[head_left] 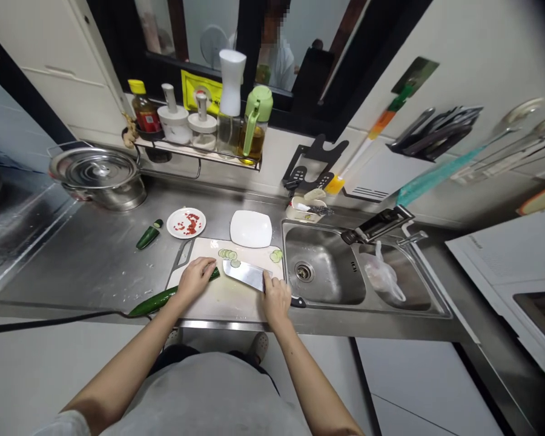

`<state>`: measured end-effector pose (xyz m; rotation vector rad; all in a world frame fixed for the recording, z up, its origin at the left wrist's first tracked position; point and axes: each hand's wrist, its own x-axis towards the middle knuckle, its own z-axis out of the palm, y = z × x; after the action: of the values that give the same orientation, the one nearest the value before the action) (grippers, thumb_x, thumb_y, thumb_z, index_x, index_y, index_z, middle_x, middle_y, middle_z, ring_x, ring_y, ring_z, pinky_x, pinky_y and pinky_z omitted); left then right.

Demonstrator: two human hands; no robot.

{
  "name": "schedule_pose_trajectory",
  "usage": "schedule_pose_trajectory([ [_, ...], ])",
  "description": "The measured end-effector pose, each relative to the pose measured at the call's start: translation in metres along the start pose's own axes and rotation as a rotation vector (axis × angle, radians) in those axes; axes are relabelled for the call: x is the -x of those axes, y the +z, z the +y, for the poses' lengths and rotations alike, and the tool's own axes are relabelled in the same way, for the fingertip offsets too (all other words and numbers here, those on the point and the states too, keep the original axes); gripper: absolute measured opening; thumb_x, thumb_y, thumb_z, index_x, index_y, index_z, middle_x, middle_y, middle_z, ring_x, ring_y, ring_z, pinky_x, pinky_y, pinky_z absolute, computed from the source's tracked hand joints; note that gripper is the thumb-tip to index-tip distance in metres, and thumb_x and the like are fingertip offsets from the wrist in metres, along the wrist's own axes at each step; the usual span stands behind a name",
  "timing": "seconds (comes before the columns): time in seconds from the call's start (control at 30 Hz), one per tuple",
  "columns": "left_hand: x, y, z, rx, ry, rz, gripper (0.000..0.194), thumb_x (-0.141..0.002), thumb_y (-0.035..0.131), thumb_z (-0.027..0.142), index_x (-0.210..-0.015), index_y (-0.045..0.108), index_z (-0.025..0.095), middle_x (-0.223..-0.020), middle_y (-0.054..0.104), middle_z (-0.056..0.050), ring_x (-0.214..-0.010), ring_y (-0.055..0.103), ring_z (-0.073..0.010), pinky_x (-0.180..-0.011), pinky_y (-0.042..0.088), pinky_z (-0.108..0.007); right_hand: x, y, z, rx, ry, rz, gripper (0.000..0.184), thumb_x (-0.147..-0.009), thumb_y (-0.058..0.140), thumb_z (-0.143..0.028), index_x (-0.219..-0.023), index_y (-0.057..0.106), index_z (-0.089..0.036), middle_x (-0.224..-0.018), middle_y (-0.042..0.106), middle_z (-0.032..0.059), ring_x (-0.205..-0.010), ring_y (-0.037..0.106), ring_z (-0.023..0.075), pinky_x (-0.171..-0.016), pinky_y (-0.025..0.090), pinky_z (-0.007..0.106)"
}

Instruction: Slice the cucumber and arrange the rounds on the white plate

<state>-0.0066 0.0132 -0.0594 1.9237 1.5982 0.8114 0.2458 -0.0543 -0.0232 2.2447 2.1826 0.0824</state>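
A long green cucumber (154, 301) lies across the left part of the white cutting board (236, 306), its near end sticking out over the steel counter. My left hand (198, 280) rests over it with bent fingers gripping it near its cut end. In my right hand (276, 298) is a kitchen knife (246, 274) with a broad blade and a black handle, held flat above the board. One cucumber slice (235, 263) is at the blade's upper edge. Several thin slices (227, 254) overlap behind the blade, and a few more (276, 256) sit at the board's right edge.
Behind the board stand a white square dish (251, 229) and a plate (186, 223) with chopped red pieces. A cucumber stub (149, 236) lies left, near a lidded steel pot (100, 175). The double sink (324, 266) borders the board's right; a condiment rack (200, 151) hangs behind.
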Motion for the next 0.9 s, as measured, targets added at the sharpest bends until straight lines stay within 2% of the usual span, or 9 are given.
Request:
schedule_pose_trajectory([
  [0.1,-0.002,0.000,0.011,0.043,-0.014,0.005,0.036,-0.090,0.047,0.046,-0.108,0.067,0.022,-0.110,0.070,-0.007,-0.103,0.062,-0.0233,-0.093,0.047,-0.037,0.000,-0.003,-0.002,-0.019,-0.008,-0.013,0.049,-0.088,0.051,-0.018,-0.137,0.050,-0.019,-0.092,0.061,0.0092,-0.086,0.049,0.0225,-0.077,0.029,0.035],
  [0.2,-0.006,0.001,0.026,0.100,-0.038,-0.006,0.039,-0.082,0.058,0.049,-0.110,0.066,0.022,-0.112,0.069,-0.007,-0.100,0.063,-0.0242,-0.087,0.049,-0.036,0.002,-0.005,-0.005,-0.036,-0.016,-0.032,0.052,-0.087,0.051,-0.018,-0.139,0.048,-0.018,-0.092,0.061,0.0103,-0.087,0.048,0.0231,-0.078,0.029,0.035],
  [0.33,-0.017,0.006,0.037,0.186,-0.099,-0.045,0.030,-0.074,0.067,0.043,-0.096,0.067,0.022,-0.101,0.072,-0.004,-0.090,0.064,-0.0229,-0.080,0.049,-0.034,0.003,-0.006,-0.007,-0.046,-0.032,-0.037,0.053,-0.087,0.050,-0.020,-0.140,0.047,-0.019,-0.093,0.059,0.0108,-0.087,0.047,0.0240,-0.078,0.029,0.035],
  [0.47,-0.029,0.015,0.034,0.410,-0.176,-0.096,0.025,-0.070,0.068,0.039,-0.084,0.065,0.019,-0.087,0.070,-0.004,-0.083,0.063,-0.0193,-0.075,0.049,-0.030,0.006,-0.005,-0.004,-0.052,-0.049,-0.027,0.053,-0.087,0.049,-0.021,-0.140,0.047,-0.018,-0.091,0.059,0.0106,-0.087,0.046,0.0241,-0.078,0.029,0.035],
  [0.6,-0.037,0.026,0.030,0.590,-0.201,-0.109,0.028,-0.068,0.067,0.039,-0.085,0.062,0.017,-0.080,0.065,-0.003,-0.075,0.061,-0.0151,-0.069,0.048,-0.027,0.011,-0.004,0.001,-0.064,-0.034,-0.033,0.051,-0.087,0.049,-0.019,-0.139,0.049,-0.018,-0.090,0.059,0.0096,-0.086,0.046,0.0236,-0.079,0.029,0.034],
  [0.8,-0.051,0.043,0.025,0.654,-0.246,-0.103,0.033,-0.067,0.068,0.040,-0.089,0.059,0.017,-0.075,0.062,0.000,-0.064,0.057,-0.0110,-0.062,0.046,-0.024,0.027,0.002,0.014,-0.070,0.022,-0.059,0.050,-0.085,0.055,-0.021,-0.136,0.051,-0.019,-0.089,0.061,0.0080,-0.086,0.048,0.0226,-0.079,0.029,0.034],
  [0.9,-0.059,0.048,0.023,0.537,-0.220,-0.132,0.030,-0.070,0.066,0.035,-0.093,0.060,0.018,-0.079,0.066,-0.001,-0.067,0.060,-0.0118,-0.066,0.048,-0.025,0.035,0.005,0.022,-0.062,0.057,-0.082,0.051,-0.084,0.058,-0.022,-0.135,0.051,-0.019,-0.090,0.061,0.0079,-0.088,0.049,0.0225,-0.079,0.029,0.033],
])
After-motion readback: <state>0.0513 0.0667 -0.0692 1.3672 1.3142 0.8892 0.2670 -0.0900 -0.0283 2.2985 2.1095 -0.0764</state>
